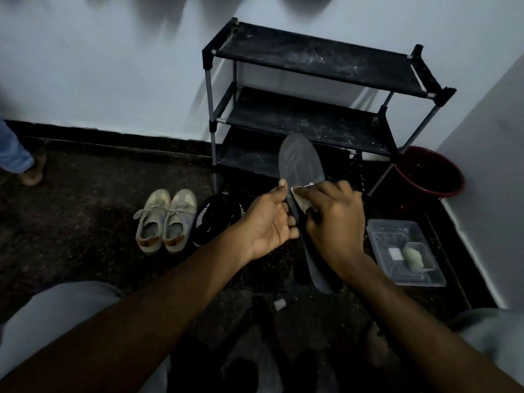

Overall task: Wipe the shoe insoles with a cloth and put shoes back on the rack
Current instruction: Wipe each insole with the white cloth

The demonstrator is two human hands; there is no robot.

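**Your arms reach forward: left hand (269,222) grips the insole (300,163), right hand (334,219) holds the cloth (299,198)**

Your left thumb lies on the grey insole's left edge with the fingers curled beneath, holding it above the floor (85,222), toe end away from you. Your right hand's bent fingers clamp the pale cloth against the insole's middle. Just beyond stands the black three-shelf rack (312,58), against the wall at the floor's far edge. Left of your hands a black shoe (215,219) lies beside a beige pair (166,219). To the right sits a clear plastic tub (397,236), and a red bucket (431,171) fills the far right corner.
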